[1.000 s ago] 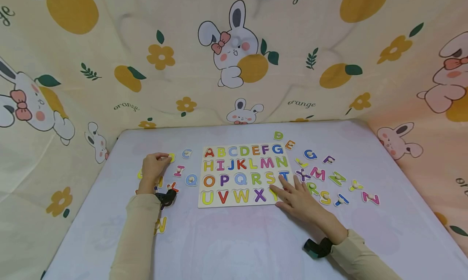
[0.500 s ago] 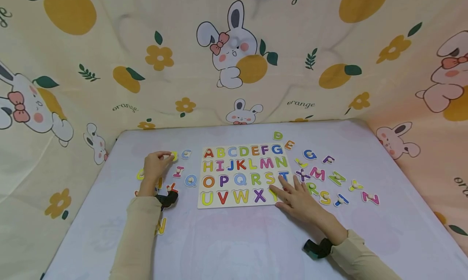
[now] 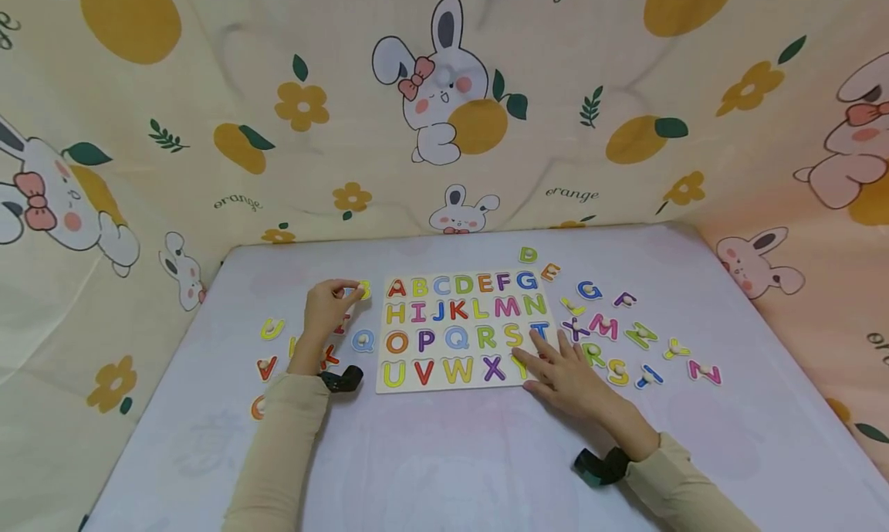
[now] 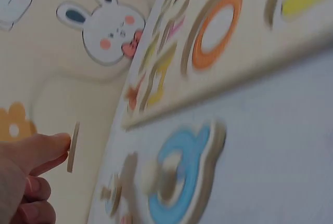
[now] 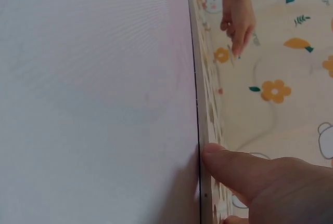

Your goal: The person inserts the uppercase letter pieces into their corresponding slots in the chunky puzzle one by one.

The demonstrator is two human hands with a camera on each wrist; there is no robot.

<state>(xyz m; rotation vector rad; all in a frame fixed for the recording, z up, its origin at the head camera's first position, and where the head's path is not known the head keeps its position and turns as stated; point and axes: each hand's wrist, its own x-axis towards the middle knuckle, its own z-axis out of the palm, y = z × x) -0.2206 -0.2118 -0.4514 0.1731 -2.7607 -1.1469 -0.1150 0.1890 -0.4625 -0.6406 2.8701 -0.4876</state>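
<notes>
My left hand (image 3: 325, 310) pinches a small yellow letter piece (image 3: 366, 289) between thumb and fingertips, just left of the alphabet puzzle board (image 3: 381, 354). In the left wrist view the letter piece (image 4: 73, 148) is seen edge-on, raised above the table. A blue Q piece (image 3: 363, 341) with a knob lies below that hand. The red A (image 3: 397, 289) in the board's top left slot bears a knob. My right hand (image 3: 569, 377) rests with spread fingers on the board's lower right corner, partly covering the T and Y. The right wrist view shows its thumb (image 5: 234, 167) against the board's edge.
Several knobbed letter pieces lie right of the board, among them a pink M (image 3: 603, 327) and a blue G (image 3: 589, 289). A green D (image 3: 529, 255) lies behind it. On the left are a yellow U (image 3: 272, 329) and a red V (image 3: 266, 368). A printed cloth (image 3: 444, 208) hangs behind.
My left hand has moved right with the yellow letter piece, toward the board, and now overlaps the blue C piece. The U and V on the left are uncovered. My right hand has stayed put.
</notes>
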